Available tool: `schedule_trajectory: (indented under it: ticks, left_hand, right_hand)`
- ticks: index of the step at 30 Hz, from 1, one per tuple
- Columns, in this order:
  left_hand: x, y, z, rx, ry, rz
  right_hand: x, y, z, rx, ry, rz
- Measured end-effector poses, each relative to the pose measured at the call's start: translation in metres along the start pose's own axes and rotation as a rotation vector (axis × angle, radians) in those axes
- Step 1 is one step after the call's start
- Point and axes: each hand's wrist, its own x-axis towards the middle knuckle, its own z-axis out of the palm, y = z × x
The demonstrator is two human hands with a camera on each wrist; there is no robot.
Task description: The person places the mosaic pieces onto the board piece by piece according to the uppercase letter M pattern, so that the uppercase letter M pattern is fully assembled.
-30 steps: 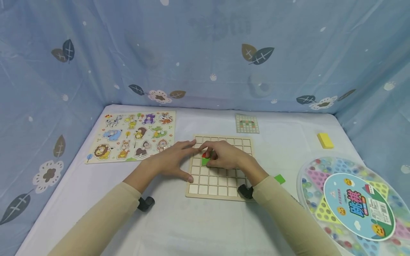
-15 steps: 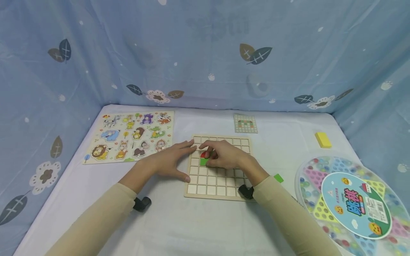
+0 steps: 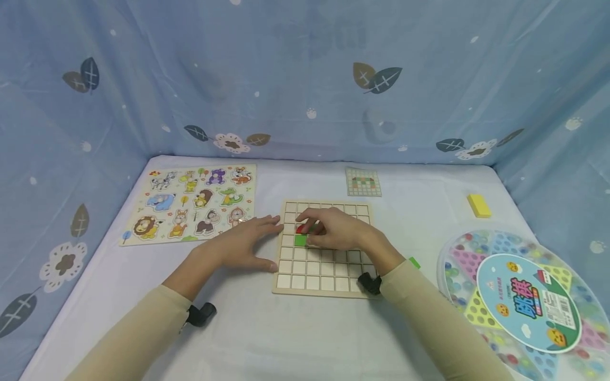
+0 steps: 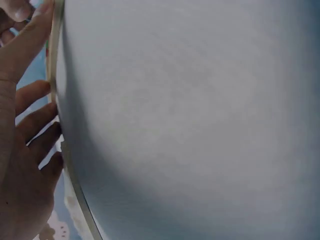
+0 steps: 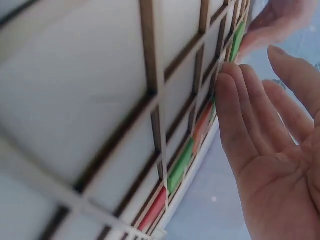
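at a wooden grid board (image 3: 314, 267), we see left hand (image 3: 240, 246) straight-fingered, right hand (image 3: 335, 230) loosely parted above, both empty.

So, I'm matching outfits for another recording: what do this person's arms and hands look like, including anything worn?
The left sleeve and right sleeve are long, plain beige fabric. Beside the sleeve ends sit small, rounded black devices, one by the left, one by the right. The left hand and right hand show no gloves or rings.
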Motion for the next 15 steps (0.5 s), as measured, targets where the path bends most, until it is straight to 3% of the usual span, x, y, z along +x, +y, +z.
schedule_trajectory:
  ticks: [9,15]
  left_hand:
    - [0.000,0.001,0.003,0.059,0.021,-0.011]
    - [0.000,0.001,0.003,0.088,0.032,0.007]
  right_hand:
    - [-0.027,-0.003,-0.019,-0.002,0.033,-0.016]
    - [-0.050,0.006,-0.029,0.016,0.045,-0.009]
